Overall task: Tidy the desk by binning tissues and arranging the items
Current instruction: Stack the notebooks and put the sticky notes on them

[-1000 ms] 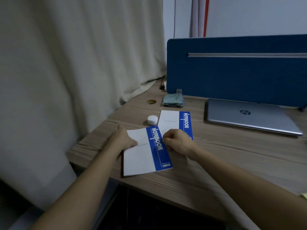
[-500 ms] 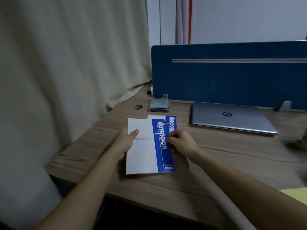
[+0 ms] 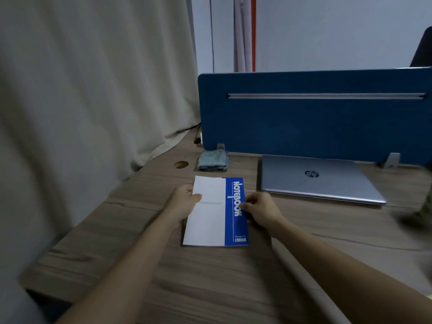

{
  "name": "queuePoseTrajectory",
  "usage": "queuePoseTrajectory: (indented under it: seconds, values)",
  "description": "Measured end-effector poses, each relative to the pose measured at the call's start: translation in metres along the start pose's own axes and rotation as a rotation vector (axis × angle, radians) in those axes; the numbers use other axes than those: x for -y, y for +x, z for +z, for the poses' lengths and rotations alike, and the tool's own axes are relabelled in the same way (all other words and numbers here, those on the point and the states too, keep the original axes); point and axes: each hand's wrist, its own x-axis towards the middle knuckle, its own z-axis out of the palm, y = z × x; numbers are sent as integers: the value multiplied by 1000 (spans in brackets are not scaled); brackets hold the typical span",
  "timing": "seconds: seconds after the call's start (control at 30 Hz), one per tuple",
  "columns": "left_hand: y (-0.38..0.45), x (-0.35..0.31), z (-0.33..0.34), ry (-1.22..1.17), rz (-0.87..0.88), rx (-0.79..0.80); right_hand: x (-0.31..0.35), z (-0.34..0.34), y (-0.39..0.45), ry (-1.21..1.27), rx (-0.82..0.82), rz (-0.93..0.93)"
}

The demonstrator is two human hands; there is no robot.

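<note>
Wood-grain desk [image 3: 210,277], blue divider [image 3: 315,122], beige curtain [image 3: 93,90]

The fingers of the left hand [image 3: 184,201] are hidden under the notebook [image 3: 216,212], whose small cover print cannot be read, while a dark object [image 3: 415,217] at the right edge is blurred beyond telling and the blue divider panel [image 3: 315,127] is cut off there.
</note>
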Motion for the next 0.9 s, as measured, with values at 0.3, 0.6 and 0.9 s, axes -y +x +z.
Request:
queuePoseTrajectory:
  seconds: [0.3,0.6,0.9]
  values:
    - [17,29,0,325,52,39,-6,13,31,-199,-148,-29]
    - [13,31,-4,416,73,148,-3,27,42,-269,-321,-41]
    - [11,33,-11,419,88,285,6,33,44,-292,-324,20]
